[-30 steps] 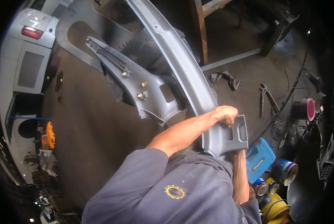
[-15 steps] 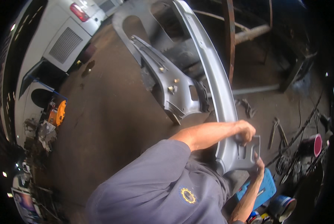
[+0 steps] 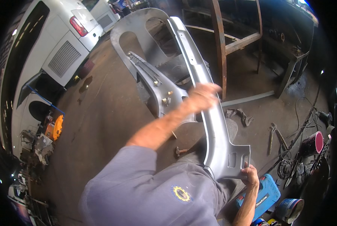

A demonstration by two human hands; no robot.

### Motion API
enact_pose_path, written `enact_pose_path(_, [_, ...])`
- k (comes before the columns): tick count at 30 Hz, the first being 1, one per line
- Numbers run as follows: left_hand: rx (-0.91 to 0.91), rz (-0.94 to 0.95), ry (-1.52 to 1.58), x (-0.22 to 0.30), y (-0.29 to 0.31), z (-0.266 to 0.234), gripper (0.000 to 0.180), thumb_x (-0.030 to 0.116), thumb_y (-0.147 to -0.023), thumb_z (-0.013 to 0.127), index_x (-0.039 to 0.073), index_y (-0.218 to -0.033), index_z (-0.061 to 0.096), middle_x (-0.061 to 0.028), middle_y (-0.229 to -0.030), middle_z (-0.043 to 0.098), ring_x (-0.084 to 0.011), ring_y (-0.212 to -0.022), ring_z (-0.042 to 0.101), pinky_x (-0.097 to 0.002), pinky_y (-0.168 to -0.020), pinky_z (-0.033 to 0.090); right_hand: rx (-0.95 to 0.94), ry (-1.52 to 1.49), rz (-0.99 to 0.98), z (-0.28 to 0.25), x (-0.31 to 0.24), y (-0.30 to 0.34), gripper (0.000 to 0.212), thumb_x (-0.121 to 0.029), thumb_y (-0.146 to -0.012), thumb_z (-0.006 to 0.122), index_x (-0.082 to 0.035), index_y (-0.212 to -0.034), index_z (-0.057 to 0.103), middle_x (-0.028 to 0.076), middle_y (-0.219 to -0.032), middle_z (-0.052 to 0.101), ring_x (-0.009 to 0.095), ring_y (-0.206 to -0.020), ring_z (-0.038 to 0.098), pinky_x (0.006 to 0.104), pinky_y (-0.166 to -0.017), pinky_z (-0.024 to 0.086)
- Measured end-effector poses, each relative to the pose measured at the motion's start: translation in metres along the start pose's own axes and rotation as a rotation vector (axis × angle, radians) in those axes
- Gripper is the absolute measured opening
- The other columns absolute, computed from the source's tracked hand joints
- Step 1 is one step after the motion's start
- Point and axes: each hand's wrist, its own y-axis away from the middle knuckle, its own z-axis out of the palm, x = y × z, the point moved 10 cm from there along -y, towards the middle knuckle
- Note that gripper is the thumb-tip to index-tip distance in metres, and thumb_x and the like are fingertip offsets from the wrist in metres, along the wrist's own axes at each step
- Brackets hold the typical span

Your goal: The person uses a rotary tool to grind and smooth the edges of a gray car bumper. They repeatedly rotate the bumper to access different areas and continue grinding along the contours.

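Observation:
A long, silver-grey vehicle body panel (image 3: 214,130) stretches from my lap away to the far side, its wider near end cut with two openings. My right hand (image 3: 250,175) grips the right edge of that near end, fingers wrapped about the rim beside the smaller opening. Over the panel's middle is my left hand (image 3: 208,96), smeared by motion; whether it touches the surface I cannot tell, nor are its fingers clear. Left of the panel lies a second silver piece (image 3: 153,81) with small metal fittings, partly hidden by my left forearm.
A hammer (image 3: 181,151) lies on the floor near my leg. To the right are tongs (image 3: 272,137), a dark cloth (image 3: 240,116), coiled cable (image 3: 285,167), a blue tool case (image 3: 266,196) and a paint tin (image 3: 291,210). A rusty frame (image 3: 219,49) stands beyond; a white vehicle (image 3: 59,41) is far left.
My left hand has moved from the panel's near end to its middle, farther from me. The view has shifted, and the panel's near end appears lower and slightly left. My right hand still grips its edge.

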Motion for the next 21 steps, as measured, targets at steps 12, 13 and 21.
enact_pose_path(12, [-0.026,-0.104,-0.441,-0.095,0.060,-0.107,0.053,0.027,-0.072,0.068,-0.001,-0.116,0.067,-0.0225,-0.115,0.064,-0.0358,-0.113,0.061,-0.0450,-0.097,0.050,-0.058,0.052,-0.129,0.004,-0.053,-0.002,0.053,-0.011,-0.071,0.058,0.006,-0.121,0.061,0.010,-0.096,0.069,0.020,-0.075,0.066,0.0316,-0.069,0.054])
enact_pose_path(13, [0.176,0.008,-0.296,-0.090,0.077,-0.139,0.054,0.028,-0.071,0.069,-0.002,-0.116,0.066,-0.0243,-0.113,0.064,-0.0384,-0.110,0.062,-0.0447,-0.097,0.050,-0.096,0.078,-0.119,-0.005,-0.054,-0.005,0.050,-0.010,-0.072,0.057,0.006,-0.120,0.062,0.010,-0.097,0.069,0.021,-0.079,0.066,0.0330,-0.071,0.055])
enact_pose_path(21, [1.300,0.126,0.483,-0.064,0.242,-0.185,0.045,0.021,-0.092,0.067,-0.004,-0.125,0.051,-0.0152,-0.124,0.059,-0.0223,-0.112,0.059,-0.0388,-0.096,0.048,0.075,0.169,-0.143,-0.039,-0.062,-0.011,0.047,-0.009,-0.070,0.060,0.003,-0.115,0.063,0.003,-0.079,0.064,0.013,-0.054,0.057,0.0256,-0.048,0.046])
